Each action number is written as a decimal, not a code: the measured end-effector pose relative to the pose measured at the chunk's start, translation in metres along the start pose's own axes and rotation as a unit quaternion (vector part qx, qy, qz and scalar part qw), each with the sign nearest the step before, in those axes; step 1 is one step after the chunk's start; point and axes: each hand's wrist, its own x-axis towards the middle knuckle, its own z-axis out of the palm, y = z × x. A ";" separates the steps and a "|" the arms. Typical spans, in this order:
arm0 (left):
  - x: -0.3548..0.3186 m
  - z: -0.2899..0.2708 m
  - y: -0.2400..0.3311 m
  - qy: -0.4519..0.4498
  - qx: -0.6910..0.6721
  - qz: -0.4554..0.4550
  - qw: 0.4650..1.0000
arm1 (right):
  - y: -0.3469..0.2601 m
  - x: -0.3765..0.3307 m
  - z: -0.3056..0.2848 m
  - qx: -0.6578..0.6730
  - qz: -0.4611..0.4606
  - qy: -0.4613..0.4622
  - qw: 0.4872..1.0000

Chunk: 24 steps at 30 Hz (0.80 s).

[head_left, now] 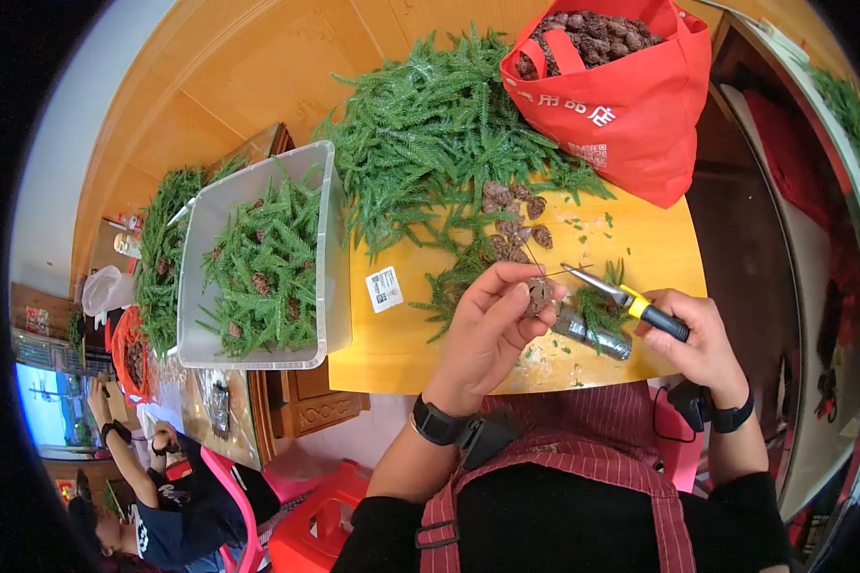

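Left hand (487, 329) raised over the front edge of the yellow tabletop (392, 334), fingers (521, 286) pinching a small brown pine cone (539, 296) between thumb and fingertips. A thin wire (535, 260) runs up from the cone. Right hand (702, 339) wrapped shut around the yellow-and-black handles of needle-nose pliers (626, 298), tip pointing left, just beside the cone; cannot tell if the tip touches it. A grey cylindrical roll (592, 336) lies on the tabletop below the pliers, with a small green sprig (602, 306) over it. Loose pine cones (516, 224) sit further back, near a big heap of green fir-like sprigs (430, 134). Red fabric bag (631, 105) full of cones stands at the far right of the tabletop. Clear plastic bin (330, 248) holding sprigs and cones sits to the left. White label (384, 288) lies flat near the bin. Another person (162, 516) is seated at lower left, well apart.
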 end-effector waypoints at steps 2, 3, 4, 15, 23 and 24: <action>0.001 0.000 0.000 -0.002 0.002 0.003 1.000 | 0.000 0.001 0.002 -0.015 -0.027 -0.011 0.999; 0.000 0.001 0.000 -0.005 0.003 0.005 1.000 | -0.001 0.002 0.003 -0.021 -0.048 -0.006 0.999; 0.000 0.001 0.000 -0.004 0.003 0.005 1.000 | -0.001 0.002 0.004 -0.026 -0.069 -0.001 0.997; -0.002 0.001 0.001 0.001 0.032 0.008 0.999 | -0.008 0.004 0.007 -0.081 -0.110 0.031 0.990; -0.002 0.002 0.000 0.011 0.062 0.036 0.997 | -0.006 0.000 0.014 -0.114 -0.126 0.059 0.984; -0.002 0.003 0.000 0.012 0.070 0.049 0.996 | -0.006 -0.001 0.016 -0.121 -0.126 0.064 0.982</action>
